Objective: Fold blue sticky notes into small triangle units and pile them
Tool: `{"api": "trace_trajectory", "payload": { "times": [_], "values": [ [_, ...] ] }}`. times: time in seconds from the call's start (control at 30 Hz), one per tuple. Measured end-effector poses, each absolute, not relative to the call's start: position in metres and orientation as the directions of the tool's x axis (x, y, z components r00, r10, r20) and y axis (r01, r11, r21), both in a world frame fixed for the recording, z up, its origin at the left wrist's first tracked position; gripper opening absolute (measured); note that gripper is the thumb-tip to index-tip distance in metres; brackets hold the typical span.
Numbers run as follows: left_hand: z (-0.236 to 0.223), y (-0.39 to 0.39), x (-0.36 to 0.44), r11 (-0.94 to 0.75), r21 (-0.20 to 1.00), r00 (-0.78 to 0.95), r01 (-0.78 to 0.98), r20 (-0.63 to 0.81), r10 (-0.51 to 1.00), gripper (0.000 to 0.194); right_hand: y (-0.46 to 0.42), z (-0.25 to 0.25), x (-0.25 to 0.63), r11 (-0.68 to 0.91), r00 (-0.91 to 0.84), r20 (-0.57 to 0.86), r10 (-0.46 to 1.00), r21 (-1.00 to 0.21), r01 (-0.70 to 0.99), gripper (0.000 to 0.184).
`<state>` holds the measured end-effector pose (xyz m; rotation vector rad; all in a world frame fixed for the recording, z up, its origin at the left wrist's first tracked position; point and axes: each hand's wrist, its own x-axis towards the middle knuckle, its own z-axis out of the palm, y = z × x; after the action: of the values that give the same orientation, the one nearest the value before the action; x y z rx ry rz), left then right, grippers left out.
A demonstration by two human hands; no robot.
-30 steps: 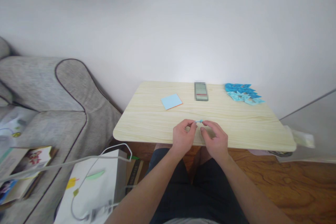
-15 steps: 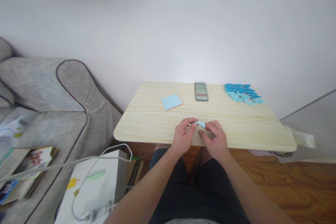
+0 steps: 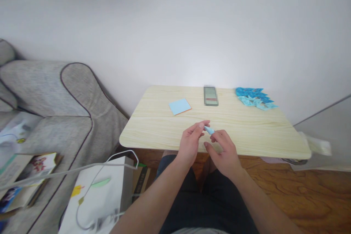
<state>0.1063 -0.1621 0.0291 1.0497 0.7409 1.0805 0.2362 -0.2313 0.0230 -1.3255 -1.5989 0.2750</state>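
Over the front of the table, my left hand (image 3: 190, 140) is closed, pinching the narrow tip of a small folded piece of light blue paper (image 3: 209, 130) between thumb and fingers. My right hand (image 3: 225, 151) is open, its thumb held apart from the fingers. Its fingertips are at the wider lower end of the folded paper and seem to touch it. Farther back on the table lies a stack of light blue paper sheets (image 3: 180, 106) with an orange edge at the bottom. Folded blue paper pieces (image 3: 255, 97), darker and paler, lie in rows at the back right.
A phone (image 3: 211, 96) with a blurred screen lies at the back of the wooden table (image 3: 153, 128), near the wall. To the left stand a grey sofa (image 3: 65, 95) with books (image 3: 30, 175) on it and a white box (image 3: 98, 193) crossed by cables.
My left thumb has shifted up along the folded paper, which is now tilted more steeply. My right thumb has moved slightly down and left, farther from its fingers.
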Motion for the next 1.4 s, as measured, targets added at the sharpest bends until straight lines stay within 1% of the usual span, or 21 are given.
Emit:
{"api": "trace_trajectory", "payload": {
  "times": [0.07, 0.17, 0.27, 0.33, 0.43, 0.53, 0.63, 0.7, 0.77, 0.83, 0.9, 1.0, 1.13, 1.23, 1.33, 1.4],
  "values": [
    [0.035, -0.164, 0.107, 0.106, 0.941, 0.343, -0.32, 0.011, 0.939, 0.037, -0.232, 0.022, 0.235, 0.387, 0.082, 0.562, 0.823, -0.662, 0.642, 0.025],
    [0.043, -0.164, 0.105, 0.045, 0.963, 0.359, -0.264, 0.055, 0.932, 0.035, -0.233, 0.02, 0.235, 0.377, 0.077, 0.583, 0.809, -0.615, 0.693, 0.033],
    [0.048, -0.162, 0.104, -0.019, 0.986, 0.342, -0.166, 0.075, 0.937, 0.034, -0.233, 0.017, 0.236, 0.352, 0.086, 0.594, 0.8, -0.579, 0.736, 0.033],
    [0.049, -0.161, 0.105, -0.004, 0.99, 0.32, -0.139, 0.048, 0.946, 0.034, -0.232, 0.016, 0.237, 0.336, 0.087, 0.6, 0.795, -0.556, 0.761, 0.032],
    [0.048, -0.161, 0.107, 0.056, 0.986, 0.28, -0.154, -0.01, 0.96, 0.034, -0.232, 0.016, 0.236, 0.301, 0.089, 0.59, 0.802, -0.529, 0.793, 0.034],
    [0.046, -0.162, 0.109, 0.089, 0.978, 0.257, -0.19, -0.038, 0.966, 0.034, -0.232, 0.017, 0.235, 0.265, 0.095, 0.563, 0.821, -0.524, 0.81, 0.037],
    [0.046, -0.162, 0.108, 0.098, 0.971, 0.264, -0.22, -0.037, 0.964, 0.035, -0.233, 0.02, 0.233, 0.243, 0.11, 0.512, 0.852, -0.572, 0.784, 0.033],
    [0.046, -0.162, 0.106, 0.088, 0.968, 0.269, -0.236, -0.022, 0.963, 0.034, -0.233, 0.023, 0.232, 0.239, 0.12, 0.454, 0.883, -0.655, 0.717, 0.027],
    [0.046, -0.163, 0.104, 0.073, 0.965, 0.29, -0.252, 0.003, 0.957, 0.034, -0.235, 0.027, 0.23, 0.238, 0.12, 0.377, 0.919, -0.769, 0.594, 0.022],
    [0.047, -0.164, 0.103, 0.055, 0.961, 0.314, -0.27, 0.034, 0.949, 0.034, -0.237, 0.031, 0.228, 0.235, 0.098, 0.3, 0.949, -0.879, 0.414, 0.024],
    [0.049, -0.166, 0.102, 0.038, 0.957, 0.334, -0.289, 0.063, 0.941, 0.033, -0.24, 0.035, 0.226, 0.229, 0.059, 0.247, 0.967, -0.948, 0.22, 0.03],
    [0.054, -0.17, 0.101, 0.006, 0.949, 0.345, -0.314, 0.108, 0.932, 0.028, -0.245, 0.043, 0.226, 0.195, -0.012, 0.195, 0.981, -0.981, 0.015, 0.032],
    [0.062, -0.174, 0.099, -0.045, 0.946, 0.353, -0.321, 0.163, 0.921, 0.023, -0.251, 0.055, 0.227, 0.136, -0.079, 0.148, 0.986, -0.981, -0.135, 0.028],
    [0.066, -0.176, 0.098, -0.061, 0.944, 0.36, -0.323, 0.183, 0.915, 0.021, -0.253, 0.063, 0.228, 0.126, -0.09, 0.144, 0.985, -0.975, -0.185, 0.038],
    [0.066, -0.175, 0.098, -0.071, 0.942, 0.353, -0.327, 0.191, 0.916, 0.021, -0.254, 0.066, 0.23, 0.133, -0.095, 0.152, 0.984, -0.974, -0.181, 0.049],
    [0.065, -0.175, 0.098, -0.073, 0.938, 0.335, -0.34, 0.193, 0.922, 0.02, -0.253, 0.064, 0.232, 0.148, -0.069, 0.16, 0.985, -0.977, -0.154, 0.049]
  ]
}}
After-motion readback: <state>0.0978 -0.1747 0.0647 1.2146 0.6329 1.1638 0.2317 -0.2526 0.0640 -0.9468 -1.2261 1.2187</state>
